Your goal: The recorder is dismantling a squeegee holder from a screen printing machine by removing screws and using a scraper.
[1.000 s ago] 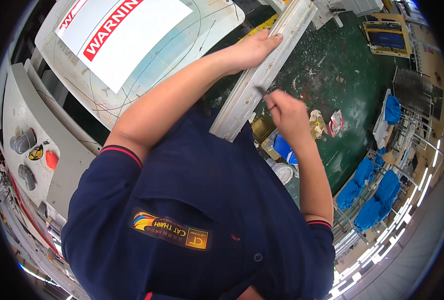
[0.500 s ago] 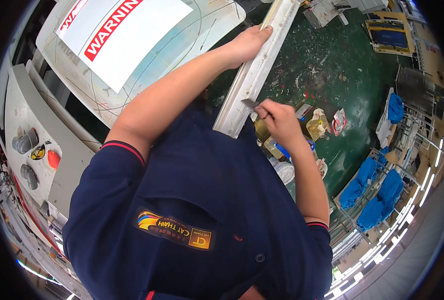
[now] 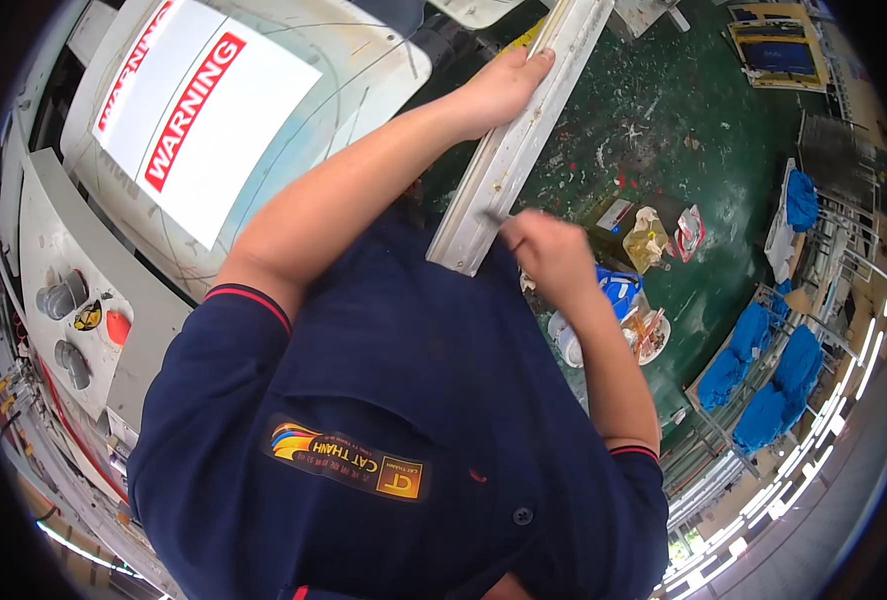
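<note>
My left hand (image 3: 509, 92) is closed round a long pale metal bar (image 3: 524, 150) with a ridged profile and dried specks along it. The bar slants from near my chest up to the far right. My right hand (image 3: 552, 255) is pinched on a small flat metal scraper (image 3: 492, 216), its tip lying against the bar's face near the lower end. Most of the scraper is hidden by my fingers, and the right hand is slightly blurred.
Left of me, a white sheet with red printed bands (image 3: 234, 120) lies on a pale stained table (image 3: 364, 60). A grey machine panel (image 3: 114, 330) carries knobs. On the paint-spotted green floor (image 3: 704, 130) are litter and tubs (image 3: 569, 340). Racks with blue bundles (image 3: 749, 350) stand at right.
My right hand and the scraper have moved slightly down along the bar, toward my body. The left hand keeps its hold. My view has shifted a little, so the table sits further left.
</note>
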Tool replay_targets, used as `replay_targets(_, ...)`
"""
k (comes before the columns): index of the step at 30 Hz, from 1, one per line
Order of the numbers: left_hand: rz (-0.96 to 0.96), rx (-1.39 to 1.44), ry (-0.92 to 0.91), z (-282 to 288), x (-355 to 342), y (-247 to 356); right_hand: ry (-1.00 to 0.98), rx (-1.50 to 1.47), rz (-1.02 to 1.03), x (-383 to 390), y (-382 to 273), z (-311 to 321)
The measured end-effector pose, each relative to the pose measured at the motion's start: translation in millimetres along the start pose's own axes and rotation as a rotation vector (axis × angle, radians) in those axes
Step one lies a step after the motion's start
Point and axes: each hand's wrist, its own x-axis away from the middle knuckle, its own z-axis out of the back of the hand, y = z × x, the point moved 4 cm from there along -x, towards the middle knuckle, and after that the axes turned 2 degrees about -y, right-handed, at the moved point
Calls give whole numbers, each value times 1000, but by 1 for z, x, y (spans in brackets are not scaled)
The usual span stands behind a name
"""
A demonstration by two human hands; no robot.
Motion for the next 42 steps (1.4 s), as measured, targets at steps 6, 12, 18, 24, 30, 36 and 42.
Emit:
replay_targets(6,-90,-114,120,-62,-17,-2,-136,6,102,58,18,40)
replay_targets(12,-45,-223,88,9,23,-13,-46,25,65,35,-15,-26)
replay_targets(18,4,-137,114,5,29,-15,5,0,122,39,1,-22)
replay_targets(24,16,-140,145,0,43,-2,140,31,87,41,4,-18)
replay_targets(30,-30,-168,114,5,33,-8,78,37,87,40,-1,-24)
replay_targets(36,48,-120,94,-2,30,-1,25,36,133,40,0,-25)
replay_targets(42,62,-130,70,-3,33,-2,-51,53,164,43,-10,-26)
